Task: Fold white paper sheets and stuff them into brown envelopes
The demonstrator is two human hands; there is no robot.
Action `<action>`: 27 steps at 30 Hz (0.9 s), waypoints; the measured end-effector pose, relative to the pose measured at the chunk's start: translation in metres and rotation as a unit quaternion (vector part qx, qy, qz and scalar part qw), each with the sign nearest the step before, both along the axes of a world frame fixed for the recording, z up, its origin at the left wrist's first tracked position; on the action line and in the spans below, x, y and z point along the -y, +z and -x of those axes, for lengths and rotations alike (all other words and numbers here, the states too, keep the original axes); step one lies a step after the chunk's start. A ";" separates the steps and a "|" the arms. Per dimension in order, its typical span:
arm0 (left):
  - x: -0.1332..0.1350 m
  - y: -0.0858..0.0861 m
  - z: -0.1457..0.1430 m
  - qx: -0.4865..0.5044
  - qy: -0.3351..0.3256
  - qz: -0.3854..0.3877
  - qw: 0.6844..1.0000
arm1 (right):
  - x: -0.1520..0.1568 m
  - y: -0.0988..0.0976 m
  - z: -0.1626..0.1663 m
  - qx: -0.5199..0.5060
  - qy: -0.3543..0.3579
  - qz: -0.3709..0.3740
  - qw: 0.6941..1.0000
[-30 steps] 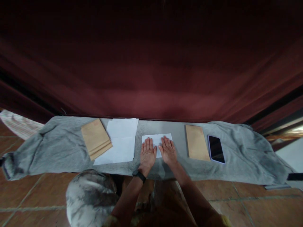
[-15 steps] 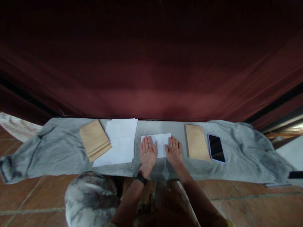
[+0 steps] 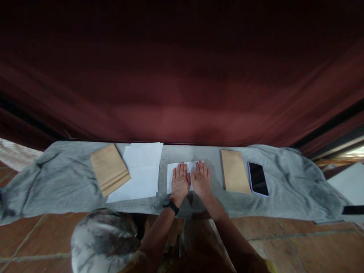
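Observation:
A small folded sheet of white paper (image 3: 170, 178) lies on the grey cloth, largely covered by my hands. My left hand (image 3: 180, 182), with a dark watch at the wrist, rests flat on it with the fingers stretched out. Close beside it, my right hand (image 3: 201, 181) presses flat on the paper's right part, its fingers also extended. Neither hand grips anything. To the left are larger white sheets (image 3: 140, 176) in a loose stack. Several brown envelopes (image 3: 109, 167) overlap their left edge.
Another brown envelope (image 3: 235, 171) lies to the right, beside a phone (image 3: 258, 178) with a dark screen. A grey cloth (image 3: 292, 182) covers the narrow surface. Behind it rises a dark red fabric wall (image 3: 182, 121). Below is a tiled floor (image 3: 42, 239).
Both hands have come closer together over the folded paper, my right hand sliding left and my left hand slightly right. The whole view has shifted a little.

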State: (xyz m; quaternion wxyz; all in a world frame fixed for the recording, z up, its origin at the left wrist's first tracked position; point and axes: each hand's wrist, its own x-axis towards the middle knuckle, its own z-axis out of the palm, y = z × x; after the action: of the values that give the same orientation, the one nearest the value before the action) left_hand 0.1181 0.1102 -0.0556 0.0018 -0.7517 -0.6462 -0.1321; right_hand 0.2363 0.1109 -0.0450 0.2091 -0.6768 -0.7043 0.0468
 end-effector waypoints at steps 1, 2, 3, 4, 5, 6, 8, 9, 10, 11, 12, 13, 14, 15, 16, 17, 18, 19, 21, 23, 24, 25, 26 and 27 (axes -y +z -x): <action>-0.001 -0.001 0.001 -0.003 -0.007 0.003 1.000 | -0.004 0.003 0.009 -0.013 0.037 0.005 0.999; -0.001 -0.002 0.001 -0.005 -0.015 0.006 1.000 | -0.007 0.006 0.016 -0.022 0.072 0.010 0.997; -0.002 -0.003 0.002 -0.007 -0.025 0.010 1.000 | -0.010 0.007 0.023 -0.029 0.097 0.015 0.995; -0.003 -0.004 0.002 -0.008 -0.034 0.013 0.999 | -0.013 0.008 0.027 -0.033 0.116 0.022 0.992; -0.003 -0.005 0.003 -0.008 -0.039 0.015 0.999 | -0.015 0.008 0.030 -0.035 0.127 0.027 0.991; -0.004 -0.005 0.003 -0.008 -0.041 0.017 0.999 | -0.016 0.008 0.031 -0.035 0.133 0.033 0.990; -0.003 -0.003 0.003 -0.013 -0.036 0.022 0.999 | -0.018 0.005 0.028 -0.029 0.140 0.039 0.989; -0.002 -0.002 0.003 -0.016 -0.031 0.025 0.999 | -0.018 0.003 0.024 -0.025 0.144 0.040 0.989; -0.002 0.000 0.003 -0.019 -0.026 0.027 0.999 | -0.019 0.002 0.021 -0.020 0.147 0.041 0.988; -0.001 0.001 0.003 -0.022 -0.023 0.028 0.999 | -0.019 0.000 0.017 -0.016 0.148 0.041 0.988; -0.001 0.002 0.003 -0.023 -0.021 0.028 0.999 | -0.020 -0.001 0.014 -0.011 0.149 0.040 0.988; -0.001 0.003 0.003 -0.024 -0.019 0.028 0.999 | -0.020 -0.003 0.011 -0.007 0.148 0.038 0.988; 0.000 0.004 0.003 -0.024 -0.017 0.027 0.999 | -0.021 -0.005 0.009 -0.002 0.147 0.036 0.989; 0.000 0.004 0.003 -0.023 -0.013 0.026 0.999 | -0.021 -0.006 0.008 0.003 0.144 0.033 0.989; 0.000 0.004 0.002 -0.022 -0.008 0.025 0.999 | -0.021 -0.008 0.007 0.007 0.138 0.031 0.990; -0.001 0.003 0.002 -0.020 -0.004 0.023 1.000 | -0.021 -0.009 0.006 0.011 0.133 0.029 0.991; -0.001 0.003 0.002 -0.018 0.000 0.021 1.000 | -0.021 -0.010 0.006 0.014 0.126 0.028 0.992; -0.001 0.003 0.002 -0.015 0.004 0.017 1.000 | -0.021 -0.012 0.005 0.017 0.119 0.026 0.992; -0.001 0.002 0.003 -0.009 0.014 0.006 1.000 | -0.020 -0.014 0.003 0.025 0.106 0.017 0.994; -0.002 0.003 0.006 -0.002 0.029 -0.003 1.000 | -0.019 -0.016 0.000 0.031 0.095 0.001 0.995; -0.002 0.003 0.009 0.001 0.038 -0.006 0.999 | -0.018 -0.017 -0.002 0.033 0.088 -0.007 0.996; -0.002 0.003 0.011 0.005 0.047 -0.009 0.999 | -0.018 -0.017 -0.004 0.035 0.079 -0.014 0.996; -0.002 0.003 0.015 0.008 0.056 -0.011 0.998 | -0.017 -0.018 -0.006 0.037 0.070 -0.018 0.997; -0.002 0.003 0.018 0.011 0.064 -0.014 0.998 | -0.016 -0.019 -0.009 0.039 0.061 -0.020 0.997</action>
State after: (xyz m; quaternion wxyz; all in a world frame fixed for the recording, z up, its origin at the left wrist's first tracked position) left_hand 0.1004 0.1123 -0.0530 0.0137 -0.7071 -0.6911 -0.1491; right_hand 0.2451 0.1273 -0.0640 0.1922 -0.6297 -0.7525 0.0190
